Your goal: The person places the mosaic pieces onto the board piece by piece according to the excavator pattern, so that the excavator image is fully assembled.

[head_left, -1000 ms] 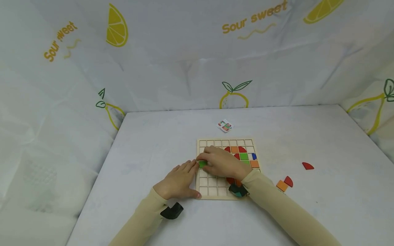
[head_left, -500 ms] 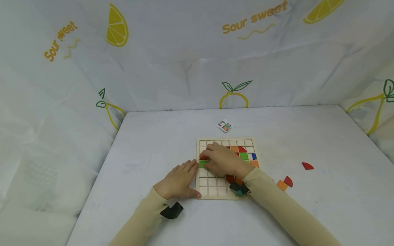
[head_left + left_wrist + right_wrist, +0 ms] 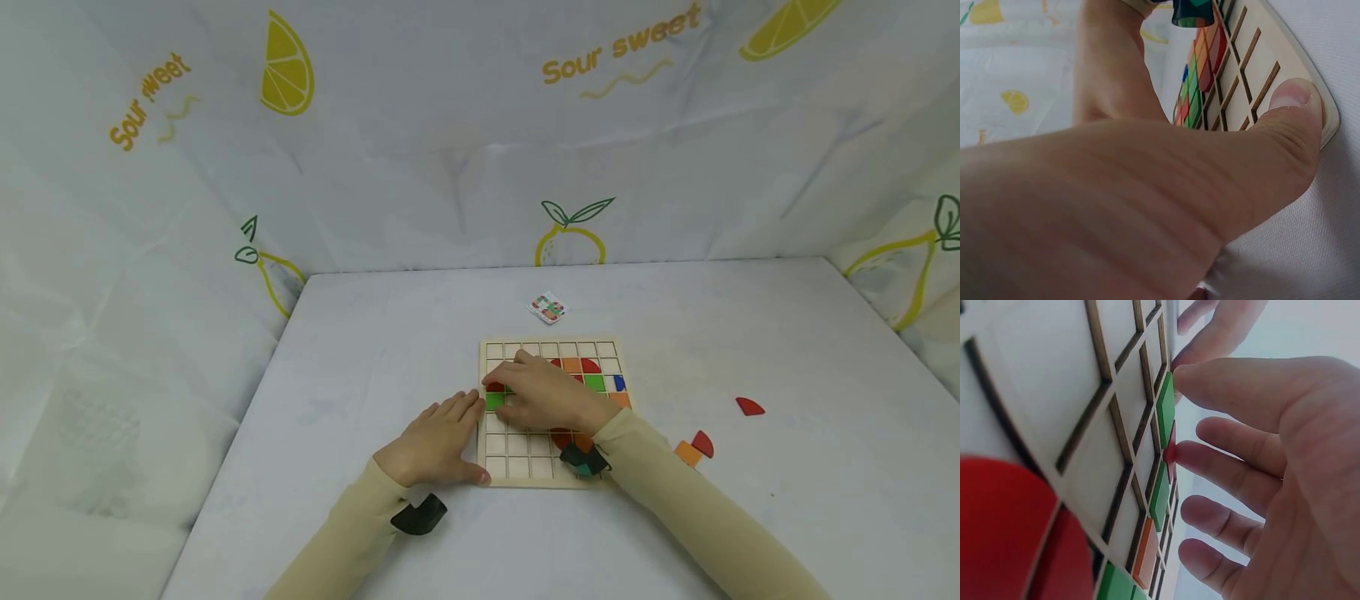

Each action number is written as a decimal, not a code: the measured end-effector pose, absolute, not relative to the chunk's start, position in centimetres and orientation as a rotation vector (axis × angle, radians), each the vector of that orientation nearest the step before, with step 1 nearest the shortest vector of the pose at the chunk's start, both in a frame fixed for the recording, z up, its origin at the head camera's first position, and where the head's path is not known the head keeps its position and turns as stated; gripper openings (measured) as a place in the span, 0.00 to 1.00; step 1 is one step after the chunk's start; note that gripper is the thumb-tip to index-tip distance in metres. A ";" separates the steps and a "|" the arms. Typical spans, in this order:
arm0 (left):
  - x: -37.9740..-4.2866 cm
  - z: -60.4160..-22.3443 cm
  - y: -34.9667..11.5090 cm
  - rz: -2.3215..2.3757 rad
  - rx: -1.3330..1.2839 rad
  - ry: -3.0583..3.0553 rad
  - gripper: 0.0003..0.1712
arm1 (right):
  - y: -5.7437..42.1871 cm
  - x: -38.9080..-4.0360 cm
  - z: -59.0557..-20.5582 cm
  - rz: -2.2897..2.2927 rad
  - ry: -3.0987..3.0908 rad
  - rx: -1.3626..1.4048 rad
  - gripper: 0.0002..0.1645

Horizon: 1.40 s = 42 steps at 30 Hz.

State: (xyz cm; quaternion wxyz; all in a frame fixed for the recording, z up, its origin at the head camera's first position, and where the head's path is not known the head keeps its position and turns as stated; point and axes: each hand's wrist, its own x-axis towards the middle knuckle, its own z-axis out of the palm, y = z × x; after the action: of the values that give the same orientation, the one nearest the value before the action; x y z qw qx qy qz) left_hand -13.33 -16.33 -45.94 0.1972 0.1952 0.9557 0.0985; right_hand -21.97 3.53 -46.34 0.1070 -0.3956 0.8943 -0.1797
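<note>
A wooden grid board point(image 3: 517, 446) lies on the table with several coloured pieces in its squares. My left hand point(image 3: 438, 446) rests along its left edge, fingers straight, and the thumb point(image 3: 1291, 100) presses the near corner. Over the board's left half reaches my right hand point(image 3: 551, 396). One of its fingertips touches a red piece point(image 3: 1170, 452) in the leftmost column, while the thumb tip is right at a green square tile point(image 3: 1165, 409) beside it. Another green tile point(image 3: 1159, 497) and an orange tile point(image 3: 1145, 553) lie farther along. The right hand and forearm hide part of the board.
A small patterned card point(image 3: 548, 307) lies beyond the board. To the right are a red quarter-circle piece point(image 3: 749, 407), another red quarter-circle point(image 3: 702, 443) and an orange square point(image 3: 687, 453). A white printed curtain point(image 3: 420, 167) hangs behind the table.
My right hand has shifted slightly right and its fingers have lifted a little, so the red piece above the green tile now shows. The left hand stays in place.
</note>
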 end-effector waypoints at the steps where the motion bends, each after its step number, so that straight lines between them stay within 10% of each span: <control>1: -13.3 -45.9 -16.3 0.278 0.548 2.675 0.59 | 3.7 -22.0 -46.3 -0.537 2.632 -1.166 0.25; 42: -13.1 -45.6 -15.8 0.328 0.545 2.668 0.58 | 23.2 -18.2 -41.0 -0.485 2.836 -0.679 0.24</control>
State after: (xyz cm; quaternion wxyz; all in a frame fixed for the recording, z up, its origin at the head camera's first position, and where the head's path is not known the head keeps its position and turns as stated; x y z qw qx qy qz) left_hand -13.10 -15.81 -45.60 0.1983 0.1948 0.9534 0.1174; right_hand -18.20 23.24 -40.96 0.0928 -0.2286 0.9552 -0.1633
